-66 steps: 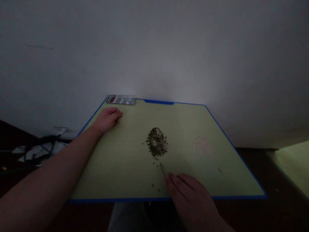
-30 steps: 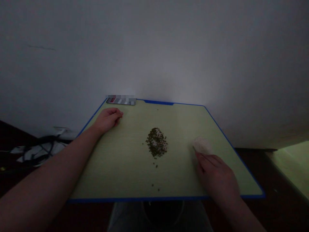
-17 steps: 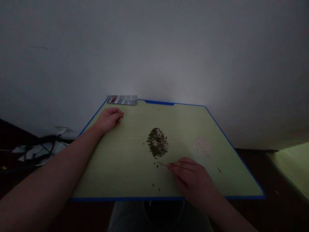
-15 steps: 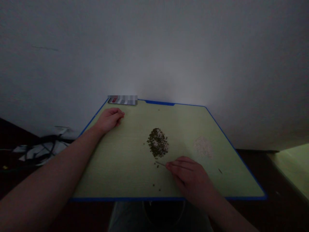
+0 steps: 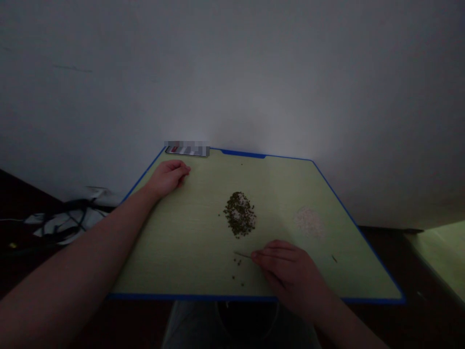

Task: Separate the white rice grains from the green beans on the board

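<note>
Lying between both hands (image 5: 167,178) (image 5: 288,265), the green-and-pale grain pile (image 5: 240,214).

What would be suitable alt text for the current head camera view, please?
A right hand holds a thin tool near a mixed dark-and-pale pile on a blue-edged table; a pale pile lies to the right, and the left hand rests left.

a plain grey wall (image 5: 254,72) rose behind the blue-edged bench (image 5: 174,252), faintly scratched at its upper left. the light was dim. dark floor (image 5: 385,252) showed on the right, and black cables (image 5: 74,213) lay tangled beside the wall on the left.
</note>
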